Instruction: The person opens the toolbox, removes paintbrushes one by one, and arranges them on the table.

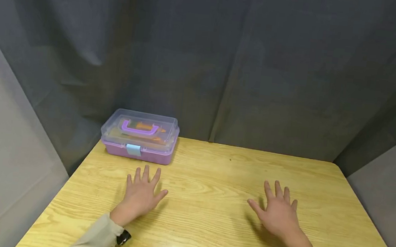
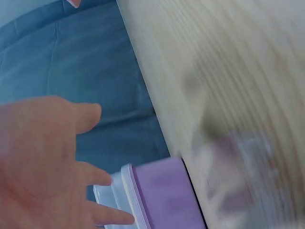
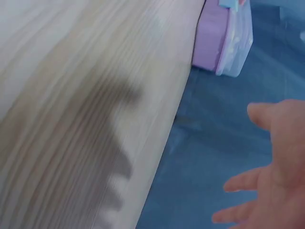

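A purple box (image 1: 138, 153) with a clear lid, a purple handle and a light blue latch stands at the table's back left; orange items show through the lid. Just in front of it, my left hand (image 1: 139, 198) is held over the table with fingers spread, holding nothing. My right hand (image 1: 280, 216) is over the right part of the table, fingers spread too, away from the box. In the left wrist view the box (image 2: 167, 195) is beyond my left hand (image 2: 47, 167). The right wrist view has the box (image 3: 209, 38) above my right hand (image 3: 281, 167).
The wooden table (image 1: 211, 205) reaches back to a dark curtain (image 1: 279, 75). Pale grey panels stand at the left (image 1: 4, 139) and right (image 1: 393, 192). Both wrists wear black bands below light sleeves.
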Demonstrator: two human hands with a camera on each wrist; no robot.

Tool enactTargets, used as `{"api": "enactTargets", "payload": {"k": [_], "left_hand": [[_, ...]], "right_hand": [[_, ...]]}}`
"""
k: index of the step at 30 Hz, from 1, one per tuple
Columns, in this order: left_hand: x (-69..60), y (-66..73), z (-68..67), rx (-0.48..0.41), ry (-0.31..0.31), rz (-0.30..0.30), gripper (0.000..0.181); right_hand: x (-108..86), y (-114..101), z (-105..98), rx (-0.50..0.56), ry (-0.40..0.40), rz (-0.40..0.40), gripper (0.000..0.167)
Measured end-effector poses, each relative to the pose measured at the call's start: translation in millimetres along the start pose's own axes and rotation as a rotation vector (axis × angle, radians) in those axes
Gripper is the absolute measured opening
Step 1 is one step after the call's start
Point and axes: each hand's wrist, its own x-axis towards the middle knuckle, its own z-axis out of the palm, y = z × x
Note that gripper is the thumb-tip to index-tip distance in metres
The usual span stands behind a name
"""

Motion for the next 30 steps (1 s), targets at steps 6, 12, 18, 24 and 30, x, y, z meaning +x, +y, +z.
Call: {"api": "enactTargets", "payload": {"k": [6, 12, 18, 24, 30], "left_hand": [[12.2, -19.2, -7.6, -0.060, 0.087, -0.015, 0.072], [24.7, -44.1, -21.4, -0.117, 0.105, -0.102, 0.075], [41.9, -74.2, -47.9, -0.183, 0.117, -0.224, 0.081], [68.3, -107.9, -66.7, -0.225, 0.133, -0.325, 0.084], [95.9, -140.5, -72.2, -0.274, 0.142, -0.418, 0.086]], "right_hand": [[14.9, -28, 10, 0.068, 0.022, -0.084, 0.076], [37.5, -65, 21, 0.122, -0.040, -0.124, 0.072], [63.4, -109, 31, 0.212, -0.098, -0.140, 0.069], [87.6, -147, 37, 0.281, -0.143, -0.163, 0.069], [115.7, -185, 44, 0.386, -0.170, -0.166, 0.069]]}}
